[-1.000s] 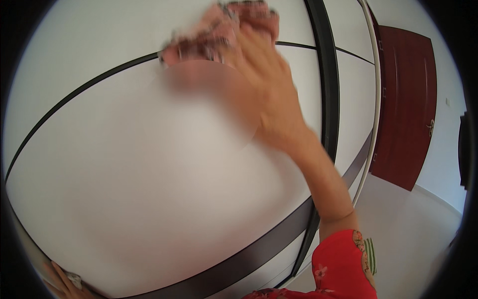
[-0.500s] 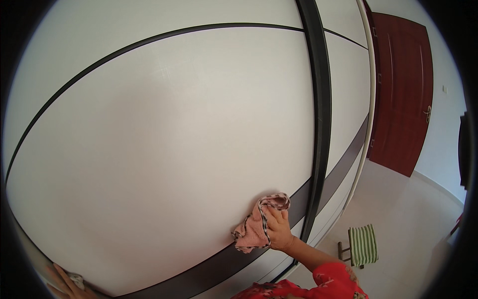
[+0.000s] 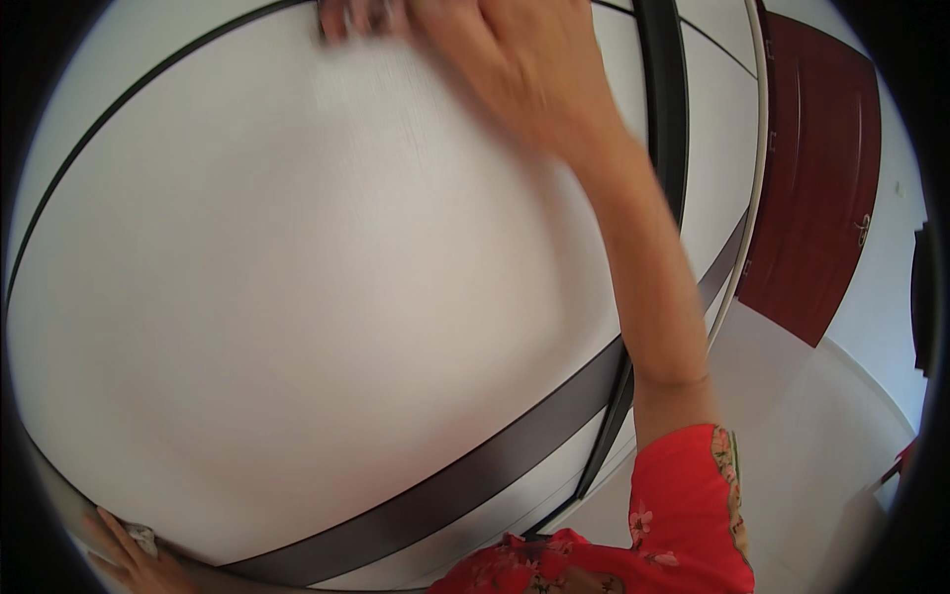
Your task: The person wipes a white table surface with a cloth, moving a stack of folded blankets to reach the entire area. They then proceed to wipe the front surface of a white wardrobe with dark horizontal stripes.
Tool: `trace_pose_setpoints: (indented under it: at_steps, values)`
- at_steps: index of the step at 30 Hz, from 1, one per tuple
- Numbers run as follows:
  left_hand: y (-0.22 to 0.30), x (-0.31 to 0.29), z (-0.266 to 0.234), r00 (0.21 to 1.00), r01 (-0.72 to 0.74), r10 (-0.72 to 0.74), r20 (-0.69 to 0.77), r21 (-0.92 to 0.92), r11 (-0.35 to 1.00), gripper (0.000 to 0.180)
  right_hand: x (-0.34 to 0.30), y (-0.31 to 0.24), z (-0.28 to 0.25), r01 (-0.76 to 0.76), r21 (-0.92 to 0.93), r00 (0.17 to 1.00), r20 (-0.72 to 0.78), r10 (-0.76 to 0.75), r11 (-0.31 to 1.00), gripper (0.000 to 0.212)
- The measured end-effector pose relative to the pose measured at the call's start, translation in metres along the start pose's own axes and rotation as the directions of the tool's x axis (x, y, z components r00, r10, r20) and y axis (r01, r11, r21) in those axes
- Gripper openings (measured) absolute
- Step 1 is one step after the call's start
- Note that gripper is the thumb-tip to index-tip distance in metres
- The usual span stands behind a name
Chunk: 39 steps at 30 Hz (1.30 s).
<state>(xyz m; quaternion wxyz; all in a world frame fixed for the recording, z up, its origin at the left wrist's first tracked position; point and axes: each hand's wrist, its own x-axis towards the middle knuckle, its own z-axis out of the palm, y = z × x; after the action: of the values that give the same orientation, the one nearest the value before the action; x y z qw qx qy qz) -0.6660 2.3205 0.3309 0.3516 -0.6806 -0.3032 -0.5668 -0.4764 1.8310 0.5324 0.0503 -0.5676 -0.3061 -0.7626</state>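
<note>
My right hand [image 3: 515, 59] is raised to the top of a white wardrobe door panel [image 3: 327, 297]. Under its fingers a bunched pink cloth [image 3: 364, 20] with a dark patterned edge is pressed against the panel; the hand and cloth are blurred and partly cut off by the upper rim. At the lower left, my left hand [image 3: 134, 559] lies with fingers outstretched by the panel's edge. A small crumpled whitish thing [image 3: 143, 538] sits beside its fingers; I cannot tell whether the hand holds it.
A black vertical frame [image 3: 665, 109] borders the panel on the right, and a dark grey band [image 3: 445, 500] crosses its lower part. Farther right are a dark red door [image 3: 816, 178], a white wall [image 3: 896, 287] and a pale tiled floor [image 3: 782, 416].
My right hand has swept the pink cloth up from the dark band to the panel's top, its arm now stretched. The view has shifted slightly, and the striped stool is hidden. My left hand stays low.
</note>
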Motion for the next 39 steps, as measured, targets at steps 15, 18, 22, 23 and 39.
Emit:
trace_pose_setpoints:
  at_steps: [15, 18, 22, 23, 39]
  values:
    - [-0.005, 0.002, 0.015, 0.999, -0.001, -0.001, -0.050, -0.035, 0.999, 0.077, -0.157, -0.141, -0.051, -0.244, 0.168, 0.936, 0.298, 0.187, 0.955, 0.024]
    - [-0.003, 0.001, 0.016, 0.998, 0.055, -0.056, 0.024, 0.041, 0.998, 0.078, -0.207, -0.165, -0.069, -0.256, 0.123, 0.894, 0.408, 0.186, 0.959, 0.017]
    - [-0.004, 0.006, 0.015, 0.992, -0.026, 0.027, -0.126, 0.012, 1.000, 0.080, -0.273, -0.194, -0.090, -0.316, 0.094, 0.814, 0.538, 0.219, 0.944, 0.016]
    - [-0.003, 0.007, 0.013, 0.982, -0.059, 0.057, -0.179, -0.007, 0.998, 0.080, -0.280, -0.195, -0.091, -0.309, 0.082, 0.810, 0.544, 0.218, 0.947, 0.017]
    - [0.003, 0.002, 0.009, 0.999, 0.026, -0.027, 0.034, 0.014, 1.000, 0.061, -0.097, -0.072, -0.018, -0.208, -0.018, 0.978, -0.012, 0.208, 0.978, 0.043]
